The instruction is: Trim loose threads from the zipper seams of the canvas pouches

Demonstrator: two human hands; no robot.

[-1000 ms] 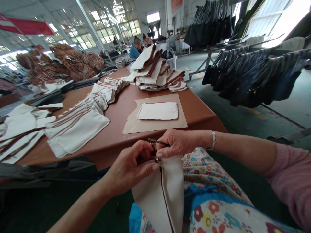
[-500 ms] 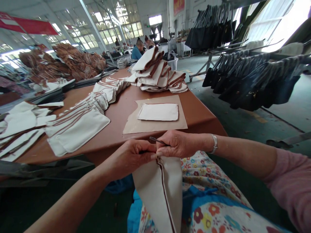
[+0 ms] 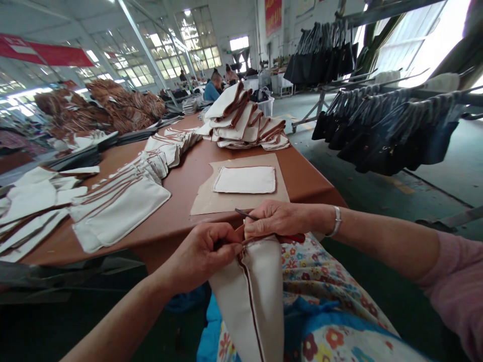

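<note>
A white leather-like bag piece (image 3: 260, 291) with a dark brown seam line down its middle hangs over my lap. My left hand (image 3: 206, 251) pinches its top edge near the seam between thumb and fingers. Close beside it, my right hand (image 3: 273, 218) is closed round a thin tool (image 3: 247, 215) with a dark metal tip pointing left. A red end (image 3: 296, 237) of that tool shows below the palm. The right thumb and fingers also touch the piece's top edge. Behind the hands, a flat white panel (image 3: 244, 179) lies on brown cardboard (image 3: 204, 198).
The brown-covered table (image 3: 181, 186) carries a stack of folded white pieces (image 3: 241, 118), a fanned row of white pieces (image 3: 121, 206) and brown bundles (image 3: 121, 103). Black bags (image 3: 388, 130) hang on a rack at right. A person in blue (image 3: 213, 88) sits far back.
My right hand has turned slightly, so the tool's red end now shows below it. More of the piece's top edge is visible between the hands. The view has shifted slightly.
</note>
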